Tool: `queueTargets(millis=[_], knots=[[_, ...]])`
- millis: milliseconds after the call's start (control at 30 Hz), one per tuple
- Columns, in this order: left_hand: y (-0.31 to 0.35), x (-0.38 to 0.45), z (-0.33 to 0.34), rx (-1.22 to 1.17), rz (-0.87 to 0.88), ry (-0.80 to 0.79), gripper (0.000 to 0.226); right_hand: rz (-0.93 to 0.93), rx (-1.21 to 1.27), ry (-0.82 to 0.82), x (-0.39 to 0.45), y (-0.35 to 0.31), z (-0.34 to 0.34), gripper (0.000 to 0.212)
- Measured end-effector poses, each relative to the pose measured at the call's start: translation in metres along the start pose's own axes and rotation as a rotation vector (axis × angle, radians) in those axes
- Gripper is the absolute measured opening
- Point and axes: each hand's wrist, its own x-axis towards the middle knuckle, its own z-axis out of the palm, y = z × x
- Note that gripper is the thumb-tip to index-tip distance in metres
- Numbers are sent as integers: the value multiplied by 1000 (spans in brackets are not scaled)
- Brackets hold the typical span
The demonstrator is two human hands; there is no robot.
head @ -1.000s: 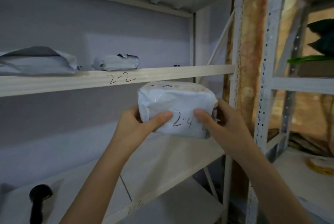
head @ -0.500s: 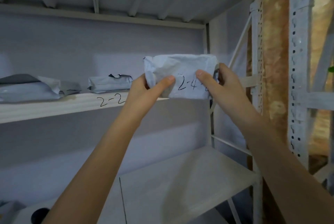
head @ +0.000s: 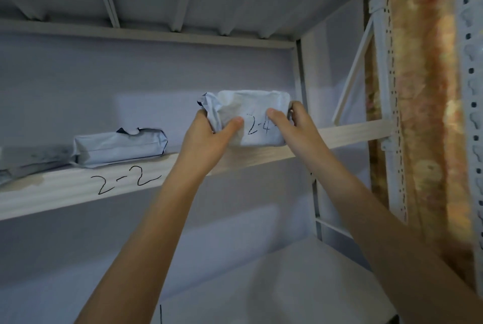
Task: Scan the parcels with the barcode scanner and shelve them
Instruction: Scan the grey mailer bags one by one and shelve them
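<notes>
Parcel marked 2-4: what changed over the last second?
Both hands raised the parcel marked 2-4 from below the wooden shelf edge up to shelf level, right of the "2-2" mark. The left hand and right hand kept the same grip. The shelved parcel stayed put.

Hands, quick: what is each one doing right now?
Left hand: holding the left end of the white parcel marked 2-4.
Right hand: holding the right end of the same parcel.
</notes>
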Motion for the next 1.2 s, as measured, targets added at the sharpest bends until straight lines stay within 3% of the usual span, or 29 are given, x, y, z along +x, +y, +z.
queueTargets(millis=[133, 267, 367, 433, 533, 600, 700, 867, 967, 1100, 1200], knots=[[-15, 15, 8, 112, -43, 35, 36, -21, -21, -50, 22, 22, 6, 30], [-22, 25, 13, 268, -130, 99, 49, -30, -86, -195, 43, 36, 10, 21], [-20, 20, 18, 427, -159, 240, 59, -71, -164, -260, 52, 44, 10, 48], [-13, 11, 22, 607, -60, 396, 71, -222, -294, -133, 54, 44, 8, 70], [-4, 8, 31, 1016, 326, 542, 62, -584, -477, -7, 56, 43, 7, 57], [-6, 13, 44, 1218, 464, 446, 53, -706, -559, -40, 58, 47, 10, 47], [-19, 21, 57, 1336, 334, 269, 51, -712, -620, -93, 60, 57, 17, 47], [-35, 21, 58, 1362, 241, 229, 55, -659, -710, -105, 63, 72, 23, 50], [-36, 4, 55, 1316, 351, 285, 55, -674, -534, 21, 48, 75, 24, 50], [-62, -49, 31, 1282, 586, 354, 50, -856, -149, 251, -13, 94, 40, 37], [-99, -105, 4, 1347, 606, 246, 51, -848, -96, 119, -68, 116, 76, 33]])
